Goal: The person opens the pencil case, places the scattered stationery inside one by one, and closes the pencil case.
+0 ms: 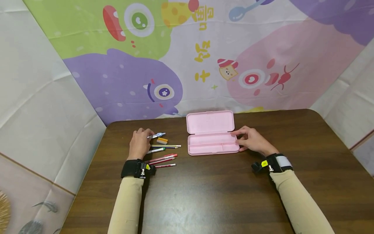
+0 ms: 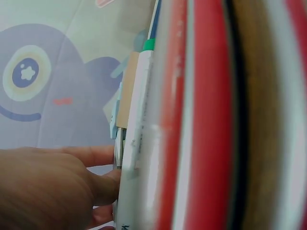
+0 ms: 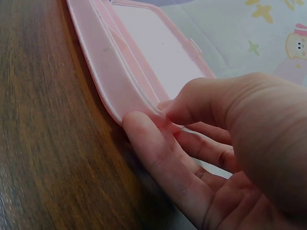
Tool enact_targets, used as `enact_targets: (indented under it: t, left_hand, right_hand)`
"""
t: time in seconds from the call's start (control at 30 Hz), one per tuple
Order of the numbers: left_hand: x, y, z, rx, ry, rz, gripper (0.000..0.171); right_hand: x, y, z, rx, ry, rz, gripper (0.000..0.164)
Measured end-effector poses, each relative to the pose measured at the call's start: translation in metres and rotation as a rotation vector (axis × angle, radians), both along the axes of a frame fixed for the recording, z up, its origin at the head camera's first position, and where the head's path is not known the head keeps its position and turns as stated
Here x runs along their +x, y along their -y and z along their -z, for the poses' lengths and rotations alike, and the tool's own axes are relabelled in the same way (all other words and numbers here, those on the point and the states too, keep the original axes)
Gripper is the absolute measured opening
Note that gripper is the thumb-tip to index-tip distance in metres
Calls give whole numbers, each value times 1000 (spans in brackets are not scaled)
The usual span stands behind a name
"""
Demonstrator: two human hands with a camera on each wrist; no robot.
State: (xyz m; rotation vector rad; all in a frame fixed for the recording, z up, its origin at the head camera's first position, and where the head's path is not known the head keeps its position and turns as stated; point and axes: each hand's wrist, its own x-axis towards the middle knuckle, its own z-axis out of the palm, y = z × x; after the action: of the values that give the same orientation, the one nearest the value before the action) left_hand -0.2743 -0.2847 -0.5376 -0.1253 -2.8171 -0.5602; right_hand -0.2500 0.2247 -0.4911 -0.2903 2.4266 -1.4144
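An open pink pencil case [image 1: 210, 136] lies at the table's middle, its lid folded back. My right hand [image 1: 237, 138] holds its right end: in the right wrist view the thumb and curled fingers of that hand [image 3: 158, 115] pinch the rim of the case [image 3: 144, 62]. My left hand [image 1: 145, 134] lies over a row of pens at the left, its fingers curled on a silver pen with a blue tip [image 1: 156, 135]. Beside it lie a yellow-and-white eraser [image 1: 162, 140], a thin pencil [image 1: 168, 146], a green-capped marker [image 1: 156, 150] and red pens [image 1: 162, 159]. The left wrist view shows those red pens [image 2: 206, 120] blurred close up.
The dark wooden table [image 1: 222, 195] has bare room in front and to the right. A cartoon-printed cloth [image 1: 187, 58] hangs behind its far edge, and white cloth lines both sides. A black strap sits on each wrist.
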Motion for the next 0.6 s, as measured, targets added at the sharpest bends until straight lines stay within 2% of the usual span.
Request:
enact_targets:
  t: [0.13,0.23,0.3,0.47,0.57,0.6]
  left_hand:
    - [-11,6,10,-39,-36,6,20]
    - [-16,7,9,-38,-63,8,23]
    - [-12,1,-1,-29,-82,14,24]
    - [8,-20,-36,-7,-171,50,24]
    - [8,-25,-39,-6,-220,68,25]
    - [5,-24,-35,-13,-244,69,26]
  right_hand:
    - [0,0,1,-9,-4,-3,44]
    - [-1,-1,2,-16,-8,-3,45]
    - [-1,-1,2,-17,-7,-2,45]
    - [-1,-1,2,-13,-1,1,45]
    - [-2,-1,2,-11,-9,-3,45]
    - [-2,-1,2,-11,-10,-3,44]
